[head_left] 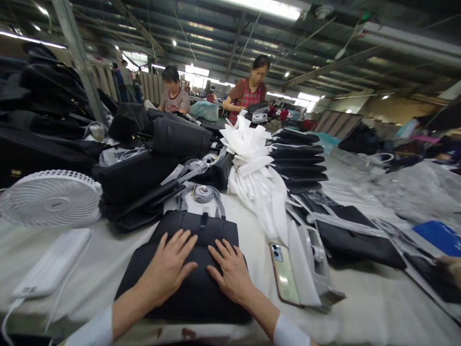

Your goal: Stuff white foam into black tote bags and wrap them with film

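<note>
A black handbag [201, 298] lies flat on the pale cloth-covered table in front of me. Its flap and a small strap tab [204, 220] face up, and wrapped handles with a coiled strap [203, 193] stretch out beyond its far edge. My left hand [171, 264] rests palm down on the bag's left side, fingers spread. On the right side of the bag lies my right hand [230, 269], also flat with its fingers apart. Neither hand grips anything.
White foam strips [257, 182] are heaped beyond the bag. A phone [286, 276] and tape dispenser [319, 259] sit right; a fan [50, 199] and power bank [54, 262] sit left. More black bags [133, 178] are piled behind. Co-workers [248, 91] stand across; another person's hand [452, 266] shows far right.
</note>
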Demonstrator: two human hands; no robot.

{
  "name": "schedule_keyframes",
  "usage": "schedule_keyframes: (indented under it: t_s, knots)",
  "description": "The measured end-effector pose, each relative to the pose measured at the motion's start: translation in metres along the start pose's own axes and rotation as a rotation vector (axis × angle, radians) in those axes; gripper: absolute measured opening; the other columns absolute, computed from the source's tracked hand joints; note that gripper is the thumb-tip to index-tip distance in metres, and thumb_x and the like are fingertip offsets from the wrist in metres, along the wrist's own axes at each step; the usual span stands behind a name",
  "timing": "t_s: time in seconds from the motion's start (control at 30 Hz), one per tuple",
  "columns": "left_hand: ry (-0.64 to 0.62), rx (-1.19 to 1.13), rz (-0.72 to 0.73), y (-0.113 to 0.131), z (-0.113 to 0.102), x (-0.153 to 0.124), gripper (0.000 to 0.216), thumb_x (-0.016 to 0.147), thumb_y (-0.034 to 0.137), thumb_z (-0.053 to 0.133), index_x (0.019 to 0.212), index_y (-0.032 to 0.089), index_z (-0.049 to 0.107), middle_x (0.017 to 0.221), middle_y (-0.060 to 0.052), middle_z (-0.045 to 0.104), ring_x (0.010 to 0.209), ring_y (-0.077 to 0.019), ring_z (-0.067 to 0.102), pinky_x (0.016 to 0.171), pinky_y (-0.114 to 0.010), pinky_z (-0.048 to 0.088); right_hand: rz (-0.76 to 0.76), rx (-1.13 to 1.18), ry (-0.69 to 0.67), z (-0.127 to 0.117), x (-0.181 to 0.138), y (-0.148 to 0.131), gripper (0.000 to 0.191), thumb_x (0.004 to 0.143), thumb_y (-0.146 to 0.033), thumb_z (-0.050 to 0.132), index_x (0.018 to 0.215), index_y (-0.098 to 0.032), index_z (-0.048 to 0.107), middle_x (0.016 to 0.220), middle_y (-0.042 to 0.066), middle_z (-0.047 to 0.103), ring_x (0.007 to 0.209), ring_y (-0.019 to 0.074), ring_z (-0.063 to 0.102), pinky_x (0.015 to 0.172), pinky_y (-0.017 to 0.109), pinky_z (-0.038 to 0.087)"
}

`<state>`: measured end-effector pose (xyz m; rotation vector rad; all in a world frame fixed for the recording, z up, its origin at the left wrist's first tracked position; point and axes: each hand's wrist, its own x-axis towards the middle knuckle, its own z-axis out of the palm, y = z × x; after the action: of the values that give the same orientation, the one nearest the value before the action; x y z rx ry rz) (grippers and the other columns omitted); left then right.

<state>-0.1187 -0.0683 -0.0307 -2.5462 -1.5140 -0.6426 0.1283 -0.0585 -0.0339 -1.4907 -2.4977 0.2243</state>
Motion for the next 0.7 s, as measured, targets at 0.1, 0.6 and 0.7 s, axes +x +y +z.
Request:
schedule_keyframes:
  t_s: [0.1,0.6,0.7]
  knots:
    - [-0.116,0.009,0.103,0.026,0.029,0.003,0.063,0.092,0.054,0.044,0.148,0.031,0.030,0.152,-0.006,0.037,0.138,-0.0348,0.032,0.110,-0.059,0.021,-0.005,0.072,-0.016,-0.004,-0.002,0.000,0.049,0.093,-0.047,0.047,0.141,-0.034,0.043,0.151,0.004,0.038,0.140,0.0286,0.030,0.112,0.055,0.023]
    - [0.173,0.276,0.250,0.012,0.070,-0.002,0.064,0.088,0.051,0.051,0.146,0.029,0.038,0.144,-0.002,0.049,0.128,-0.0310,0.042,0.115,-0.049,0.004,0.442,0.363,0.371,-0.035,0.097,0.148,0.045,0.089,-0.035,0.040,0.117,-0.012,0.065,0.114,0.011,0.070,0.103,0.0221,0.067,0.092,0.036,0.052]
    - [0.244,0.333,0.278,0.002,0.091,-0.003,0.056,0.090,0.043,0.049,0.145,0.035,0.039,0.139,0.003,0.054,0.123,-0.0268,0.049,0.111,-0.041,0.021,0.466,0.278,0.381,-0.043,0.127,0.176,0.043,0.089,-0.029,0.038,0.119,-0.013,0.064,0.115,0.009,0.069,0.107,0.0207,0.065,0.093,0.034,0.050]
